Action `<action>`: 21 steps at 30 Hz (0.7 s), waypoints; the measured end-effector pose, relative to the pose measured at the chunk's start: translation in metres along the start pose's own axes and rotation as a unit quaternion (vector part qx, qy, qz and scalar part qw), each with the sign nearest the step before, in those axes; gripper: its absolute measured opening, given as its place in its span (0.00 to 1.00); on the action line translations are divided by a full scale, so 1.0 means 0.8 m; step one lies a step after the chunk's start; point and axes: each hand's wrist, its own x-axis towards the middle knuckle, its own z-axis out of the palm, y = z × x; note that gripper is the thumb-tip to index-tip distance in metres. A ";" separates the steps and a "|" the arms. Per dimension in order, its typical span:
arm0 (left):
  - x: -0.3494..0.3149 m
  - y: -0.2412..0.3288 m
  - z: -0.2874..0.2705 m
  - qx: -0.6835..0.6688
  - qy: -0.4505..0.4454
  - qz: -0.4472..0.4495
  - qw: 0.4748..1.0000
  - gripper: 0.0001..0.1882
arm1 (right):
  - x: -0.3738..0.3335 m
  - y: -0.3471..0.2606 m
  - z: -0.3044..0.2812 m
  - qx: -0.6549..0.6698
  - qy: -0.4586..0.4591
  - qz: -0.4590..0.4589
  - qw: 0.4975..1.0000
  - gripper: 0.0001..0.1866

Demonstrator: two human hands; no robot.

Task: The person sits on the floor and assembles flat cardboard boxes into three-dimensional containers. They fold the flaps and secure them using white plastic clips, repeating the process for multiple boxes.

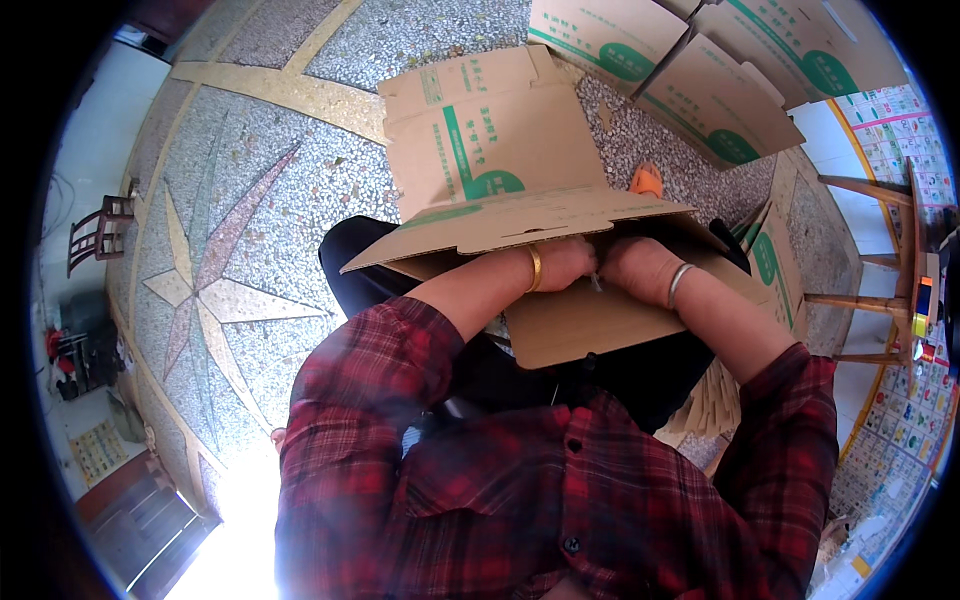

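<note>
A brown cardboard box (600, 325) with raised flaps lies across my lap. Both my hands reach in beneath its far flap (520, 222), close together. My left hand (566, 262), below a gold bangle, is closed, its fingertips partly hidden by the flap. Beside it my right hand (638, 268), below a silver bangle, is curled closed too. A small whitish strip (597, 284) shows between the two hands; its kind is too small to tell. Which fingers grip it, I cannot make out.
A flat cardboard sheet with green print (490, 130) lies on the speckled floor ahead. More cardboard pieces (720, 90) stand at the far right, others (778, 265) by my right knee. A wooden stool (880, 260) is on the right, a small chair (100, 232) far left.
</note>
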 end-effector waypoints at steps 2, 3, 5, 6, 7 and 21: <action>-0.001 0.003 -0.001 0.007 -0.010 0.006 1.000 0.06 | -0.001 -0.004 -0.002 -0.001 -0.002 -0.015 1.000 0.08; -0.002 0.002 0.003 0.001 -0.006 0.009 1.000 0.06 | -0.005 -0.005 -0.001 0.002 0.036 -0.034 0.999 0.08; -0.010 0.005 0.003 -0.009 0.001 0.007 1.000 0.06 | -0.014 -0.007 0.003 0.009 0.111 -0.076 0.991 0.08; -0.016 0.005 0.002 -0.014 0.004 0.004 1.000 0.06 | -0.017 -0.006 0.002 0.006 0.098 -0.082 0.992 0.08; -0.018 0.006 0.001 -0.019 0.009 0.004 1.000 0.07 | -0.023 -0.006 -0.005 0.004 0.084 -0.086 0.993 0.08; -0.009 0.045 0.003 -0.037 -0.088 -0.125 0.988 0.12 | -0.013 -0.011 -0.001 0.028 0.009 0.003 1.000 0.10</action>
